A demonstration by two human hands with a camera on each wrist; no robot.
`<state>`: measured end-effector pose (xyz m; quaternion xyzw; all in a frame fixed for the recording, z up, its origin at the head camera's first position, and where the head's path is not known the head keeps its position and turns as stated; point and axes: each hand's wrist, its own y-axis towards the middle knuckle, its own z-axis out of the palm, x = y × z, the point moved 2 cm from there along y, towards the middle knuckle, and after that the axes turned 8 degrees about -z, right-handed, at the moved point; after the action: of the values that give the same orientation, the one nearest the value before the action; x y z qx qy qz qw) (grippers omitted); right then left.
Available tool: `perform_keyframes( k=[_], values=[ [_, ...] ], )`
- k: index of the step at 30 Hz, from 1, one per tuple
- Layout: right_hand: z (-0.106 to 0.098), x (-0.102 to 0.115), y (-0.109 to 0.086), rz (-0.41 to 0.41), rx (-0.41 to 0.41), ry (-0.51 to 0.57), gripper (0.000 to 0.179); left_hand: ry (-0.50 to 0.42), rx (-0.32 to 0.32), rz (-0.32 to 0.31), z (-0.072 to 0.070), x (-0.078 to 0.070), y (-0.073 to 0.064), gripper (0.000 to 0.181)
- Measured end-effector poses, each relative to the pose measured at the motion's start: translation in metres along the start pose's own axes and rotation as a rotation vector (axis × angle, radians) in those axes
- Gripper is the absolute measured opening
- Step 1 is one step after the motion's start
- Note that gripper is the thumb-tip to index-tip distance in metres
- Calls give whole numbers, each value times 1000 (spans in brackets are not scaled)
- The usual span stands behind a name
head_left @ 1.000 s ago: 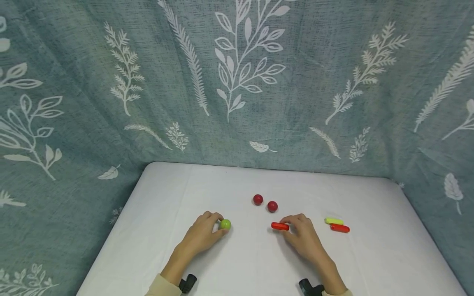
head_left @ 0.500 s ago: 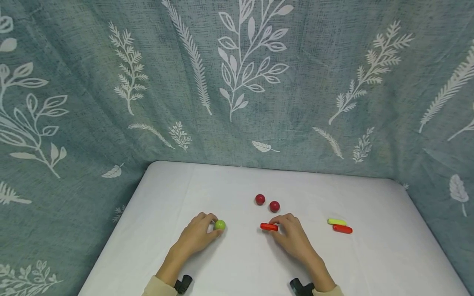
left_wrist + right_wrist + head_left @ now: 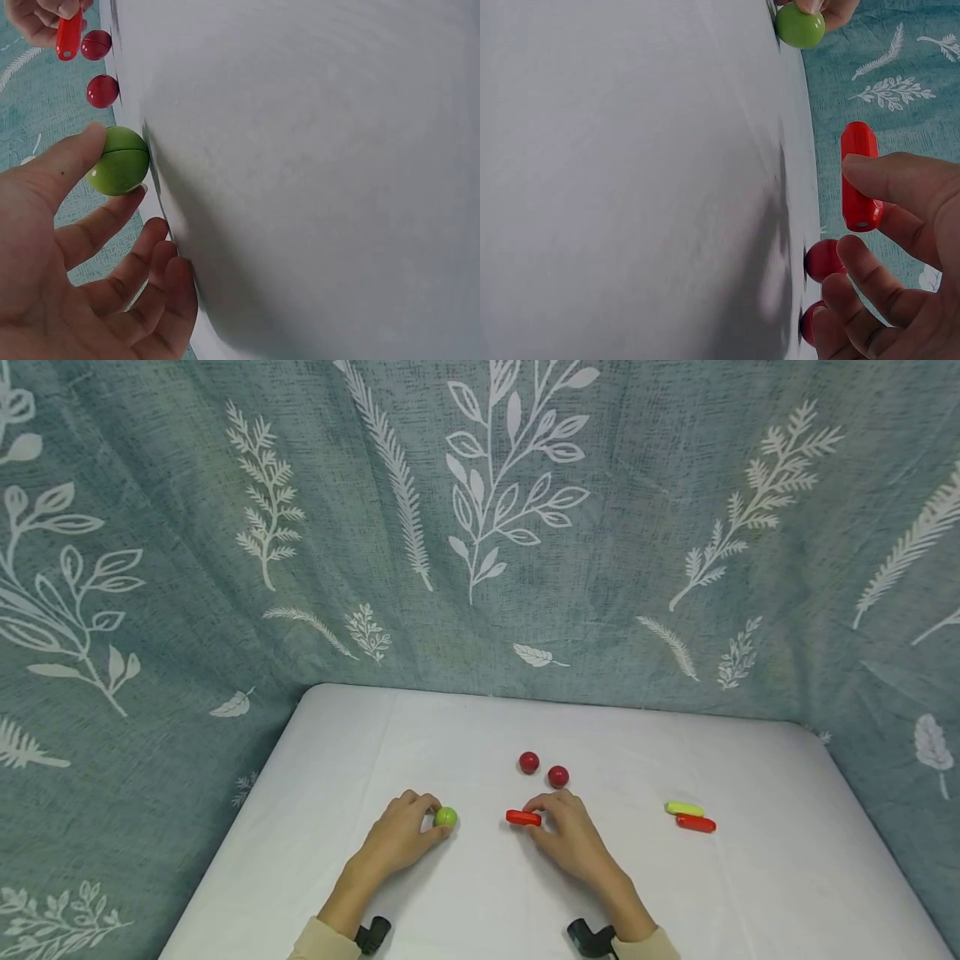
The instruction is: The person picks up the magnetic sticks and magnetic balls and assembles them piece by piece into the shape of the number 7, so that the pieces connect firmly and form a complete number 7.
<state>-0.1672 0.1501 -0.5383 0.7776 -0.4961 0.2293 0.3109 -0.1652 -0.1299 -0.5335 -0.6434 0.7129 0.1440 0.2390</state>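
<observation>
Head view: my left grip [image 3: 401,835] pinches green ball [image 3: 446,817], my right grip [image 3: 566,833] pinches red stick [image 3: 521,817]; should either pinch slacken, ball might roll away, stick drop.

- Glossy red ball [image 3: 528,762] and its twin [image 3: 558,777] beyond the right grip [image 3: 564,833]
- Short lime rod [image 3: 682,808], short red rod [image 3: 697,823], right of it
- White table [image 3: 780,893] below
- Teal leaf-print fabric [image 3: 615,568] behind

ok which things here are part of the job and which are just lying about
Part of the job, apparently:
green ball, in left grip
red stick, in right grip

Apparently just lying about:
two dark red balls
yellow-green stick
second red stick
</observation>
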Motion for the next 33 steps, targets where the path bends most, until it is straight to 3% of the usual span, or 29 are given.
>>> perform_keyframes(
  k=[16, 33],
  values=[
    [32, 19, 15, -17, 104, 14, 22, -2, 0, -14, 3, 4, 2, 32],
    [56, 31, 23, -64, 130, 0, 17, -1, -6, 5, 4, 7, 4, 32]
  ],
)
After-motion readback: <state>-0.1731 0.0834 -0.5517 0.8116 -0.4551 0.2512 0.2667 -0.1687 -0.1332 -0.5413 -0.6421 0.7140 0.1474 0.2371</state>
